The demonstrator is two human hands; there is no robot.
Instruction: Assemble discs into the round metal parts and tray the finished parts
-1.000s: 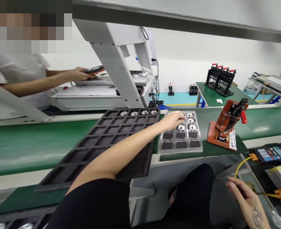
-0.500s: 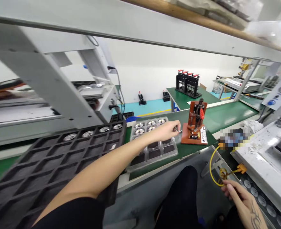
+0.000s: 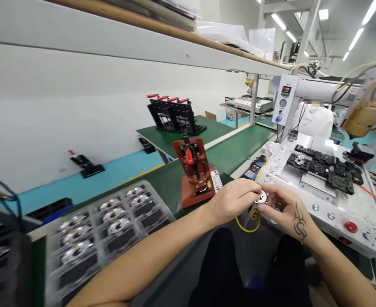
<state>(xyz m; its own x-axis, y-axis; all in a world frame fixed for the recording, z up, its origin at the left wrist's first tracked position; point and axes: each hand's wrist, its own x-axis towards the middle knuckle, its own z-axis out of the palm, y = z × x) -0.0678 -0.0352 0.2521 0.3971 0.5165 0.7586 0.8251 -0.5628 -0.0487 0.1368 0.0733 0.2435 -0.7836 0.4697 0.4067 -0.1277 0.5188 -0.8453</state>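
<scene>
My left hand [image 3: 235, 201] and my right hand [image 3: 284, 209] meet in front of the white machine. Between their fingertips is a small round metal part [image 3: 262, 197] with a pale disc face and tiny holes. Both hands are closed on it, and fingers cover its edges. Just left of my left hand stands a reddish-brown toggle-clamp fixture [image 3: 194, 170] with a red handle, its upper plate tilted back. Further left, a clear plastic tray [image 3: 149, 187] holds several similar round metal parts in its pockets.
A white machine [image 3: 290, 192] with black jigs and a red button [image 3: 351, 227] is on my right. A yellow cable [image 3: 247, 230] hangs below my hands. A black tray [image 3: 18, 264] lies at far left. Behind, black clamps [image 3: 175, 115] stand on a green table; another person [image 3: 316, 121] is beyond the machine.
My left hand has moved from beside the clear tray to the right, meeting my right hand at the round part. My right hand has come up beside the machine's front. The view has turned right.
</scene>
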